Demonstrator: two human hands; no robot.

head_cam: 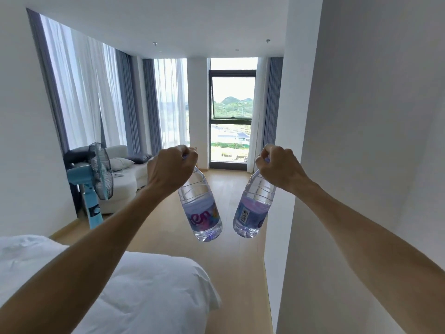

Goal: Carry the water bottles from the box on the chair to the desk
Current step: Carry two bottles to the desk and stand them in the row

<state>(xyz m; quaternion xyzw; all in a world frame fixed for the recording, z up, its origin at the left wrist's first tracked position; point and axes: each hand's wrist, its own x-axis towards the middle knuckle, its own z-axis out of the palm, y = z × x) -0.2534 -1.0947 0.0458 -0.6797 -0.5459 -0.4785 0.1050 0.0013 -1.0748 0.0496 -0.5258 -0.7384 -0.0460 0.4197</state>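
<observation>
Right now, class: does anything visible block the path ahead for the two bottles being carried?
Nothing visible does. The left hand and right hand hold bottles over bare floor, between bed and wall. No desk shows.

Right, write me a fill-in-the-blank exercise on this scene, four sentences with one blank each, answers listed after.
1. Each hand grips one water ____ by its cap end.
2. The left hand holds the left bottle, whose base hangs over the wooden ____.
3. The right bottle, held by the right hand, shows a printed ____ on its label.
4. The blue fan stands beside a white ____.

Missing words: bottle; floor; barcode; sofa
</observation>
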